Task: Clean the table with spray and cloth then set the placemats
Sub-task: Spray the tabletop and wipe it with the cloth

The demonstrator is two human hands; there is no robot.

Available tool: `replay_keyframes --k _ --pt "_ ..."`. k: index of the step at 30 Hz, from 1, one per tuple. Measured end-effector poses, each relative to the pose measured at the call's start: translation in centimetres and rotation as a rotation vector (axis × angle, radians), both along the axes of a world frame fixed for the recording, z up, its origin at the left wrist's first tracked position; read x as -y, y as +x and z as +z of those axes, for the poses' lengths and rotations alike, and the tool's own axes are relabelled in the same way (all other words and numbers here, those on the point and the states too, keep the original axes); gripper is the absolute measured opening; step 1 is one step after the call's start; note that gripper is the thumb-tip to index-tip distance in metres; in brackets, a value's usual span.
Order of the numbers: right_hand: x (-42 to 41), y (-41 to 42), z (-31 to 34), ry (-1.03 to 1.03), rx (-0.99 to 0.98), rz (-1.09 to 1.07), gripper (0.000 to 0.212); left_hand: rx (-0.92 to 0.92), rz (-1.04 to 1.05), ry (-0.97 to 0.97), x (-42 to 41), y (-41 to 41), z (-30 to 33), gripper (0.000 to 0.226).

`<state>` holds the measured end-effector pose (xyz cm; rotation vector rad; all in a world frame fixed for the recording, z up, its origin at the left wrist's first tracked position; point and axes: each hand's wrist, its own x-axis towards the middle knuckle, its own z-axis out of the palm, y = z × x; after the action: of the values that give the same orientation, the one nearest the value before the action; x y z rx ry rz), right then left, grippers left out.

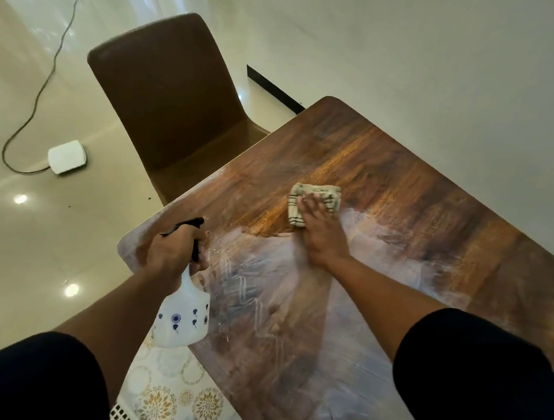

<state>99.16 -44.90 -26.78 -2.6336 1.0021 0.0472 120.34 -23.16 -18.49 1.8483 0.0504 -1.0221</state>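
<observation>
Glossy cream floor surrounds the streaky brown wooden desk (388,172). Right hand (320,226) presses flat on the soft, folded striped beige cloth (316,196) mid-desk; left hand (173,251) grips the light, probably slippery white plastic spray bottle (184,322) by its neck.

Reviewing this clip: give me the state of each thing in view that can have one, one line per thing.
left hand: grips the spray bottle's black trigger head.
right hand: fingers straight, pressing the cloth flat.
spray bottle: held up at the table's left edge, nozzle aimed over the top.
cloth: folded, lying on the table.
table: wet smears on the near part, far part looks dry.
chair: empty, at the table's far left.
</observation>
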Motion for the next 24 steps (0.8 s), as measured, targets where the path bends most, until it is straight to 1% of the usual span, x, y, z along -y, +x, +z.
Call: replay_keyframes --k 2,3,6,8,9,12,16,17,20,22,24 --pt "1.5 -1.9 0.3 0.006 -0.040 -0.142 0.067 0.024 0.008 0.017 -0.9 -0.5 0.4 0.043" --pt "2.0 -2.3 0.6 0.016 -0.050 -0.202 0.066 0.023 0.018 0.023 -1.3 -0.7 0.6 0.040" --pt "2.6 -1.4 1.4 0.076 -0.057 -0.335 0.065 0.015 0.079 0.046 -2.2 -0.8 0.9 0.013" --pt "2.3 0.4 1.6 0.110 -0.047 -0.376 0.064 -0.005 0.117 0.035 -2.7 -0.8 1.1 0.007" --pt "2.0 1.7 1.6 0.113 -0.048 -0.358 0.065 -0.001 0.126 0.027 -3.0 -0.8 1.1 0.010" --pt "-0.5 5.9 1.8 0.075 -0.072 -0.195 0.066 0.027 0.132 0.030 -4.0 -0.6 1.3 0.025" --pt "-8.1 11.0 1.4 0.031 -0.099 0.105 0.069 0.015 0.145 0.045 -6.3 0.3 0.5 0.035" --pt "-10.1 11.8 1.0 0.024 -0.096 0.189 0.068 -0.011 0.139 0.056 -7.0 0.4 0.4 0.033" --pt "-14.5 12.5 -0.5 0.010 -0.063 0.428 0.068 -0.032 0.171 0.071 -8.4 0.5 0.2 0.015" --pt "-15.1 11.6 -0.9 -0.004 -0.028 0.530 0.065 -0.025 0.179 0.081 -8.8 0.5 0.0 0.014" --pt "-13.7 10.4 -0.7 0.013 0.002 0.607 0.064 -0.028 0.180 0.073 -8.9 0.6 -0.1 0.016"
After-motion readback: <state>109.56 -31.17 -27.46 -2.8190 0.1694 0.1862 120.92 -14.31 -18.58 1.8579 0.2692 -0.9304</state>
